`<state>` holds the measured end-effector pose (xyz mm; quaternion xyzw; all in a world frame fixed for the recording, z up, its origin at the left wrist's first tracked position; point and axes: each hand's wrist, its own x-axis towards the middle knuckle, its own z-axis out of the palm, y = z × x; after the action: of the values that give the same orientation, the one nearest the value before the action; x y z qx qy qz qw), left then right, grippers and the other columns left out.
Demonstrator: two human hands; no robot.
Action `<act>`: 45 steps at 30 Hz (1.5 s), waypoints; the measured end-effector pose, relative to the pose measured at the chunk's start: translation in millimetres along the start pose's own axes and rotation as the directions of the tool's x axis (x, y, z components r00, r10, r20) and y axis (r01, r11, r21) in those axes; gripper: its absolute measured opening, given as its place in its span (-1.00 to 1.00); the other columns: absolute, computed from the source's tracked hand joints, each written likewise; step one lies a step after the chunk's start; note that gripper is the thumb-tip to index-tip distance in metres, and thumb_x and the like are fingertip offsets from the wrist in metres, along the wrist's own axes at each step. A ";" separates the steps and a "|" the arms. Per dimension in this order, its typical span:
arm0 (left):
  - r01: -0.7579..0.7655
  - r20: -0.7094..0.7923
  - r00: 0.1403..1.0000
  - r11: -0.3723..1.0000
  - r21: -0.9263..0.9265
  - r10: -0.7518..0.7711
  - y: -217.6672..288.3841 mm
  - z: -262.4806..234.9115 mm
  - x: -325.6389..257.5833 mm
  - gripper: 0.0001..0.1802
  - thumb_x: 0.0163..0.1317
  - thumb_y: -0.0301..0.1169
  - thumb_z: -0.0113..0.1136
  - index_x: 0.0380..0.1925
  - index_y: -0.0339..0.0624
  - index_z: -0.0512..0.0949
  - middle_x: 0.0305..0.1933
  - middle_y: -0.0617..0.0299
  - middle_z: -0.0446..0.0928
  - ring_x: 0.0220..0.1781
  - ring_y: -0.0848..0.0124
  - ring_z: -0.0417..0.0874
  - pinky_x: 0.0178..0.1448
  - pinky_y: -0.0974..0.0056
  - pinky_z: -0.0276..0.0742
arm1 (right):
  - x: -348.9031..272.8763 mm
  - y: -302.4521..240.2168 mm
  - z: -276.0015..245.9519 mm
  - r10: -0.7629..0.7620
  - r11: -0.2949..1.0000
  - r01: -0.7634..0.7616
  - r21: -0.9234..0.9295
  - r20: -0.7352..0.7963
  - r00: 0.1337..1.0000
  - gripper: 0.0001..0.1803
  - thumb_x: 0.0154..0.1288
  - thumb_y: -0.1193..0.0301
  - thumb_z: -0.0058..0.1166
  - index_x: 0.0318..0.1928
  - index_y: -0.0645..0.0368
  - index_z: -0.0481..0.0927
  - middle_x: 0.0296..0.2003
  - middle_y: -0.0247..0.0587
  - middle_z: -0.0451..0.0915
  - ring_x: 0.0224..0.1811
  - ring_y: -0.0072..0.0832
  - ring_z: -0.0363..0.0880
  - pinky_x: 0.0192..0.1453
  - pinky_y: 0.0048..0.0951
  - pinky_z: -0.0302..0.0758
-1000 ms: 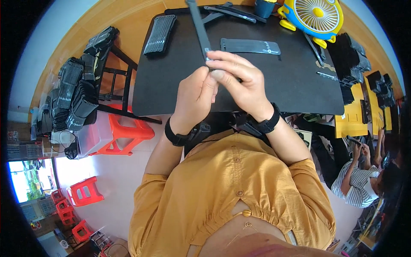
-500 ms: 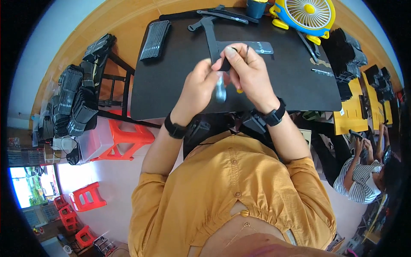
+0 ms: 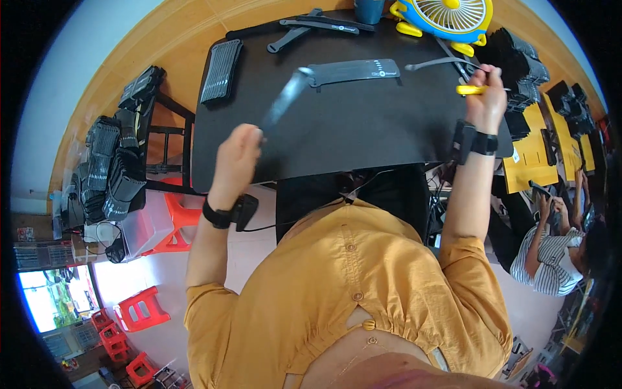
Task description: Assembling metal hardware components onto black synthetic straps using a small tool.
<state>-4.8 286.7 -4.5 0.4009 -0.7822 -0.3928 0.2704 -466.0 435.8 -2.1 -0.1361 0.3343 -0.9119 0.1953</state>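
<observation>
My left hand (image 3: 238, 155), at the table's near left, is closed on a dark strap (image 3: 285, 100). The strap sticks up over the table and is blurred, with a shiny patch along it. At the table's right side my right hand (image 3: 489, 97) is closed round a small yellow-handled tool (image 3: 469, 90); its working end is too small to make out. A thin grey strap (image 3: 440, 63) reaches leftward from those same fingertips. Between the hands, farther back, a flat grey strap piece (image 3: 353, 72) with a row of small slots lies on the table.
A stack of grey straps (image 3: 221, 71) lies on the black table (image 3: 363, 129) at left. Behind are crossed straps (image 3: 311, 27), a blue cup (image 3: 369, 10) and a yellow-blue fan (image 3: 450, 19). Strap piles flank the table. A co-worker in stripes (image 3: 547, 256) sits at right.
My hands were together over the table and have drawn apart: the left toward the near left with the dark strap, the right to the far right with the yellow-handled tool and thin strap.
</observation>
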 end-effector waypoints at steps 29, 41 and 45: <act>0.286 0.646 0.754 0.945 -0.157 -0.121 64.3 37.0 74.7 -0.78 0.36 -0.31 0.16 -0.19 -0.26 0.59 -0.41 0.33 0.60 -0.52 0.67 0.45 -0.49 0.56 0.32 | -98.9 14.6 69.9 0.645 0.348 -0.063 -0.935 0.190 0.741 -0.67 0.40 0.23 0.16 -0.04 0.24 0.64 -0.43 -0.34 0.67 -0.63 -0.75 0.50 -0.59 -0.75 0.32; 0.036 0.450 0.890 0.994 0.107 -0.081 28.0 52.5 145.5 -0.76 0.31 -0.26 0.23 -0.37 -0.22 0.62 -0.53 0.37 0.59 -0.59 0.68 0.38 -0.52 0.50 0.25 | -21.5 41.9 60.2 0.734 0.095 0.078 -0.992 0.123 0.669 -0.76 0.42 0.25 0.12 -0.20 0.19 0.60 -0.51 -0.42 0.56 -0.61 -0.75 0.47 -0.56 -0.70 0.34; 0.117 0.443 0.882 0.985 0.124 -0.160 25.8 57.5 153.6 -0.67 0.23 -0.20 0.27 -0.41 -0.31 0.67 -0.55 0.27 0.63 -0.46 0.51 0.59 -0.30 0.38 0.44 | -10.2 49.5 54.5 0.733 0.071 0.067 -0.995 0.097 0.673 -0.77 0.40 0.27 0.14 -0.20 0.19 0.61 -0.51 -0.42 0.56 -0.61 -0.77 0.47 -0.57 -0.72 0.33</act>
<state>-139.7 190.2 2.2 0.3658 -0.8104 -0.4563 0.0339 -423.2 375.3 4.2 -0.4170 0.7708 -0.2979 0.3785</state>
